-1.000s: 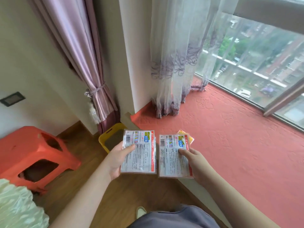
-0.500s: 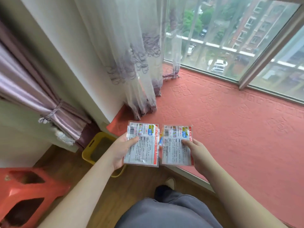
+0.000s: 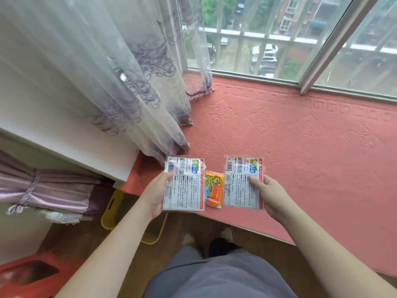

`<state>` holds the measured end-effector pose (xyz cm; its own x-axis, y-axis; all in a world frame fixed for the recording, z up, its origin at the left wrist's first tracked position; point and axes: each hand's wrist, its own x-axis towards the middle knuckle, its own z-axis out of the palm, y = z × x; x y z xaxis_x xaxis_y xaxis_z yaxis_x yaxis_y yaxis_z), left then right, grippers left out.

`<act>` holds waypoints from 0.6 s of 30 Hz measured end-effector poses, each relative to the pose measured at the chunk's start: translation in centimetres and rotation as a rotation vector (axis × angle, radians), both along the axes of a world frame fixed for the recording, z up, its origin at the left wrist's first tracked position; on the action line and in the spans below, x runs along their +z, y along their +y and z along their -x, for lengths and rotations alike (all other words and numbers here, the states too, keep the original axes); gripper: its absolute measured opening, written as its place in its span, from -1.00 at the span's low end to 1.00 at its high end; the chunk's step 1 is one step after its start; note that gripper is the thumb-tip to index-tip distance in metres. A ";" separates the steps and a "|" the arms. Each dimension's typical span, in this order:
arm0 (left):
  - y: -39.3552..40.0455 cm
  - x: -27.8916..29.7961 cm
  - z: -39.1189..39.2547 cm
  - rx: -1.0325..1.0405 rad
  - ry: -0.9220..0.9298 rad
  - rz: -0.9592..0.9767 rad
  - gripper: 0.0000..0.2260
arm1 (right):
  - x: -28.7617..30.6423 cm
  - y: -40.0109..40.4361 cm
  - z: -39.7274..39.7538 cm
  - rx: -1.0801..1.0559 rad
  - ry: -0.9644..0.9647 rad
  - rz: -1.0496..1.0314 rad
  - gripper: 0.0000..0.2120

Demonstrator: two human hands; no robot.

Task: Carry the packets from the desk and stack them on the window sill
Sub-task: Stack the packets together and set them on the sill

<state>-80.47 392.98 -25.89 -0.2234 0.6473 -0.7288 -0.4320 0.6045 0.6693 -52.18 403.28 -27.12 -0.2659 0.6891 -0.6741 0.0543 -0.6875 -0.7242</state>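
My left hand grips a white printed packet by its left edge, back side up. My right hand holds a matching white packet, thumb on its face. Both packets hover over the near left corner of the window sill, which is covered by a red embossed mat. Between them an orange packet shows; I cannot tell whether it lies on the sill or is held under one of the white packets.
A sheer patterned curtain hangs down onto the sill's left end. Window glass and frame bound the far side. Below the sill stand a yellow bin and a red plastic stool on the wooden floor.
The view has swung right and closer to the sill. Both hands have carried the packets forward over its corner and moved apart, uncovering the orange packet between them.
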 end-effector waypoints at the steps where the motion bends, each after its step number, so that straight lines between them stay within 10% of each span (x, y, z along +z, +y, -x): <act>1: 0.7 -0.8 0.2 0.000 -0.012 0.018 -0.72 | -0.3 0.0 0.0 -0.014 -0.006 0.006 -0.87; 18: 7.5 -13.9 1.2 -0.455 0.130 0.122 -0.79 | -7.0 -1.7 5.0 -0.267 -0.110 0.040 -0.89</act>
<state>-81.66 400.43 -39.81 -0.0321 0.6124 -0.7899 -0.0232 0.7896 0.6131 -57.22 401.57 -34.10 -0.0025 0.6972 -0.7169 -0.0554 -0.7159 -0.6960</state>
